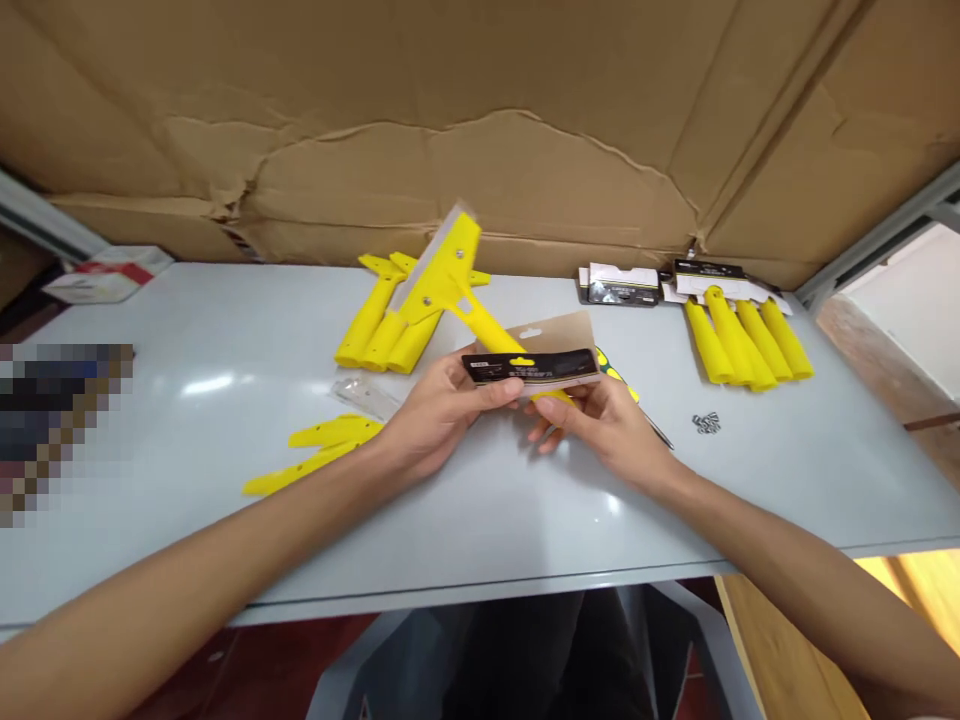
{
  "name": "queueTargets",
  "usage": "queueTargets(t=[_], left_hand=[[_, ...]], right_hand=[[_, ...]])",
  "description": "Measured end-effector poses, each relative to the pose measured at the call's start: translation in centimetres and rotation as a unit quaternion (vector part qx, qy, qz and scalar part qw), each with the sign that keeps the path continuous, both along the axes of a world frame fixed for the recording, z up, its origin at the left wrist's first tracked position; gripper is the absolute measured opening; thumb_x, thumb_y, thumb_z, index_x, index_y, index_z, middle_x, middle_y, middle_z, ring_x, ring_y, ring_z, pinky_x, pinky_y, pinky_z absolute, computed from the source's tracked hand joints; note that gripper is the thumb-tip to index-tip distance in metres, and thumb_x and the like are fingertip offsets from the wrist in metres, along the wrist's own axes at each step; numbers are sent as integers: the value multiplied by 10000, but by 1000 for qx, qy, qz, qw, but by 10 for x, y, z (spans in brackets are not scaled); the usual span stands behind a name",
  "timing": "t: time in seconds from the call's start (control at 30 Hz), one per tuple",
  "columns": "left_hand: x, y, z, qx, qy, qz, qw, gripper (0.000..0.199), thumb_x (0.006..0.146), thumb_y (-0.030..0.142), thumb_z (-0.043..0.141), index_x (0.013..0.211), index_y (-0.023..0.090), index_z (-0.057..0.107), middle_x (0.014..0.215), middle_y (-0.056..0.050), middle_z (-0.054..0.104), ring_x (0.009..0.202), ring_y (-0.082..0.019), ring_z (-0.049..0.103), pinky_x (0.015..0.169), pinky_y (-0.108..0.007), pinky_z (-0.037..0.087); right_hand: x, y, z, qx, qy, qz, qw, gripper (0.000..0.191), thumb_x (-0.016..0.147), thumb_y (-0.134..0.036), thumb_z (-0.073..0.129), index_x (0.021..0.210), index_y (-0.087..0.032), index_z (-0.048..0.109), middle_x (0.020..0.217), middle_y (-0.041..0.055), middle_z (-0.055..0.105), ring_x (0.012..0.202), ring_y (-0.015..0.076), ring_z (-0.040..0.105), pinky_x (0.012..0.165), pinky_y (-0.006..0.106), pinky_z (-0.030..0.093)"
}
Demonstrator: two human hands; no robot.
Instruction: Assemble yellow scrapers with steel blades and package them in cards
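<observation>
A yellow scraper [452, 283] with a wide blade is raised over the table, its head pointing up and away to the left. Its handle runs down behind a black folded card [540, 368] with a hang hole and a brown inner side. My left hand [450, 405] is closed, pinching the card's left part with the thumb on top. My right hand [600, 425] is closed at the card's right part, its thumb by the handle's lower end. Several yellow handles [364, 320] lie behind. Yellow head pieces [330, 445] and clear-wrapped blades [364, 398] lie left of my left hand.
A stack of black cards [621, 286] sits at the back, beside carded yellow scrapers [750, 340]. Small screws [706, 423] form a pile on the right. A yellow-green screwdriver [622, 380] is partly behind my right hand. At the back left stands a white-and-red box [112, 275]; cardboard [480, 170] walls the rear.
</observation>
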State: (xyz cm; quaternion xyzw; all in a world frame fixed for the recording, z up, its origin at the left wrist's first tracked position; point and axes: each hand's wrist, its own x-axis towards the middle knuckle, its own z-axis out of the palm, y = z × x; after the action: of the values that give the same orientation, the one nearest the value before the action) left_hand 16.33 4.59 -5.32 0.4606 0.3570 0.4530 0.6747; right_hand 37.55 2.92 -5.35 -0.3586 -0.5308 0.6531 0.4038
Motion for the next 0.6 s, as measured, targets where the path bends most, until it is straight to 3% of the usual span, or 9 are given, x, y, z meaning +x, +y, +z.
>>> queueTargets(t=[0.17,0.3,0.47,0.6], left_hand=[[0,1,5,10,1,38,999,365,777,371,997,1065,220,831,1188,-91,803,1111,-270,730,1010,-393,591],[3,0,4,12,-21,33,999,314,797,383,982,1021,224,830,1124,-79,807,1000,-247,735,941,-384,602],[9,-5,1,14,-30,-15,999,321,830,404,950,1055,211,826,1144,-101,795,925,-237,712,817,-381,608],[13,-9,-1,-16,-44,4,999,359,804,363,968,1086,192,824,1169,-109,797,999,-244,735,893,-380,617]], right_hand=[[0,0,2,-9,35,7,999,517,847,-541,914,1171,-224,666,1124,59,773,779,169,791,632,286,670],[1,-2,2,-11,51,18,998,512,894,-512,884,1224,-237,606,1024,24,758,749,177,802,576,266,646],[1,-4,3,-21,37,-8,999,553,863,-502,915,1236,-205,633,1058,62,810,705,195,810,510,252,626],[0,-4,4,-28,47,-18,998,515,863,-460,922,1226,-215,652,1044,55,824,701,189,805,519,249,625]])
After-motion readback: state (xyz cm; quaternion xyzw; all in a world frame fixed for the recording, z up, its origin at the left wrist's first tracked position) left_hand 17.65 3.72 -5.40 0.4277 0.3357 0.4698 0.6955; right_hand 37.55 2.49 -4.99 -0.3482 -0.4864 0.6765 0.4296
